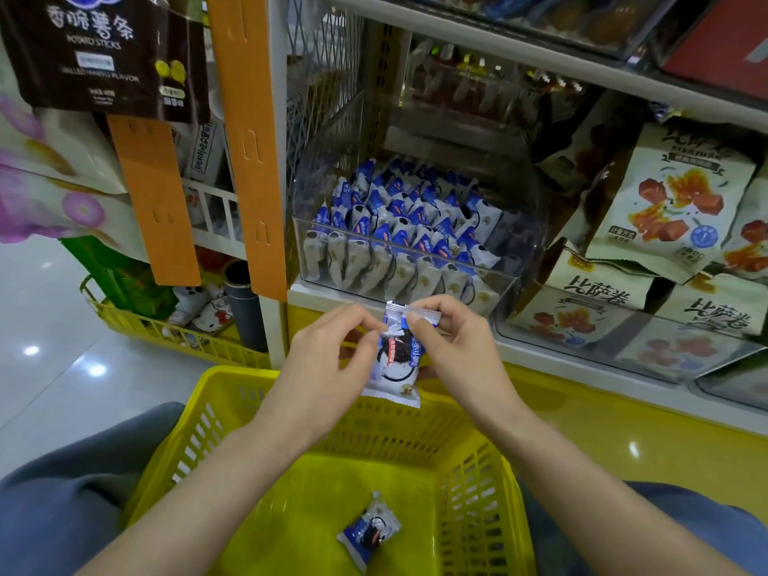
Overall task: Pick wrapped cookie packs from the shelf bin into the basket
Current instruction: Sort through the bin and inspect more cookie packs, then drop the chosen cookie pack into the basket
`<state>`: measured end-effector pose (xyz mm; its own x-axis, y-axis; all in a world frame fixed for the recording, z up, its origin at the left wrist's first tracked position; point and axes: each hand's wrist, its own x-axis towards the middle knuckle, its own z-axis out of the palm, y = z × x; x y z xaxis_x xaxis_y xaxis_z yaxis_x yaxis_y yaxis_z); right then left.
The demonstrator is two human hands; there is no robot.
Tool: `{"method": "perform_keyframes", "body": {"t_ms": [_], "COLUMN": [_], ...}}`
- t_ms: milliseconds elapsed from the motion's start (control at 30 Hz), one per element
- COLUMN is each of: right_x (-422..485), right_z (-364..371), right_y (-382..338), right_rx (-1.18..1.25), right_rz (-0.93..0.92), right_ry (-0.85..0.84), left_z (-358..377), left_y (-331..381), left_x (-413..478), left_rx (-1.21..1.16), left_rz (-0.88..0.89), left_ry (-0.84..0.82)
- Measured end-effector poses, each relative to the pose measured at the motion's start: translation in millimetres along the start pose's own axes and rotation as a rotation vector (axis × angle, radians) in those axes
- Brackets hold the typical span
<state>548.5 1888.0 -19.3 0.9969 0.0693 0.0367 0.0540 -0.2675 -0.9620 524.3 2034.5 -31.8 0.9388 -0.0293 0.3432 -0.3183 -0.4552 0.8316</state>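
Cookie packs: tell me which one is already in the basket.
The lone pack on the yellow basket floor. A second pack hangs above, pinched by left hand and right hand; others fill the shelf bin.

Bright, even light; white glare spots on glossy floor. Shelf recess dim. Wide-angle bowing at edges; hanging bag slightly blurred.
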Motion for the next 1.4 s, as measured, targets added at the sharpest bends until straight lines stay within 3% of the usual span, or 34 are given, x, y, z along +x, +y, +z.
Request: {"method": "perform_keyframes", "body": {"t_ms": [100, 267, 400, 667, 1000, 1133, 1233, 1333, 1400], "right_x": [-2.2, -7.5, -8.6, -17.2, -54.3, -54.0, -47.4, -49.4, -54.3], "right_z": [0.4, 1.4, -0.7, -8.5, -18.8, -45.7, -67.2, -72.0, -68.3], "right_y": [2.1, 9.6, 14.7, 36.5, 112.6, 151.1, 178.5, 200.7, 208.1], "right_rx": [-0.04, -0.069, -0.099, -0.112, -0.01, -0.6, -0.848, -0.664, -0.5], "right_rz": [-0.049, -0.042, -0.042, 0.0, 0.228, 0.101, 0.181, 0.316, 0.312], "right_ry": [-0.004, -0.023, 0.05, 0.098, 0.0, 0.122, 0.189, 0.189, 0.237], "left_z": [5.1, 11.2, 17.0, 33.8, 92.8, 116.9, 129.4, 138.3, 142.8], "left_y": [0.8, -6.1, -8.4, -6.4, -52.8, -91.1, -123.1, -151.6, -169.6], "left_x": [-0.5, 2.5, -2.2, -18.9, -61.7, -78.7, -90.7, -102.6, -111.5], "left_rx": [-0.211, -0.365, -0.498, -0.561, -0.449, -0.292, -0.202, -0.111, -0.063], "left_rz": [-0.179, -0.359, -0.539, -0.592, -0.728, -0.799, -0.882, -0.937, -0.971], "left_ry": [-0.018, -0.001, -0.134, -0.304, -0.291, -0.282, -0.312, -0.319, -0.329]}}
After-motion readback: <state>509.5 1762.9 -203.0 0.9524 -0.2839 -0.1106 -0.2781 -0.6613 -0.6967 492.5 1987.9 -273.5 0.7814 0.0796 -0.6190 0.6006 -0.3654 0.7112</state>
